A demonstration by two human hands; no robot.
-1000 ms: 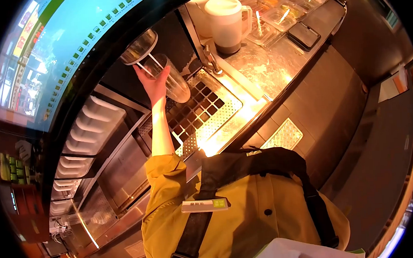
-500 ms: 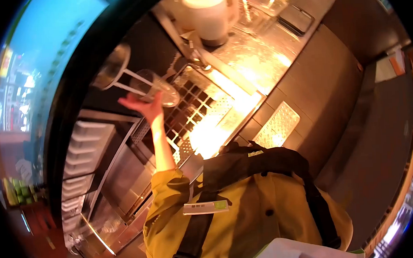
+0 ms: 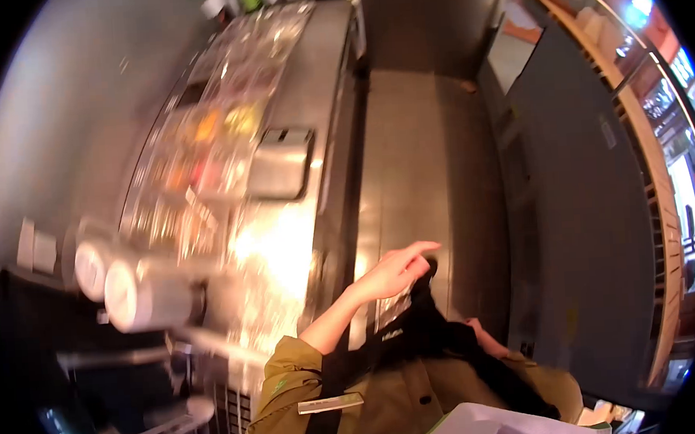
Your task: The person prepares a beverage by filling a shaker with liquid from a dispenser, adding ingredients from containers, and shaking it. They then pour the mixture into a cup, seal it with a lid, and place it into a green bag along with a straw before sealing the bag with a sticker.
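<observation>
My left hand (image 3: 395, 273) is in front of my body, over the floor beside the counter. Its fingers point right, loosely extended, and no held object shows. Just below it is the black apron (image 3: 401, 336) over my olive shirt (image 3: 407, 383). Low at centre right, part of my right hand (image 3: 486, 338) shows beside the apron, its fingers mostly hidden. A white name tag (image 3: 330, 403) lies across the left strap.
Left, a steel counter (image 3: 320, 77) holds clear containers with coloured contents, a metal lidded container (image 3: 280, 164) and white pitchers (image 3: 135, 295). A dark sink area lies lower left. Tiled floor (image 3: 404, 167) runs between the counter and a grey cabinet (image 3: 590, 204).
The view has swung right, away from the sink grid and clear cup. My left hand has left the cup's side and come in front of my body. Part of my right hand now shows.
</observation>
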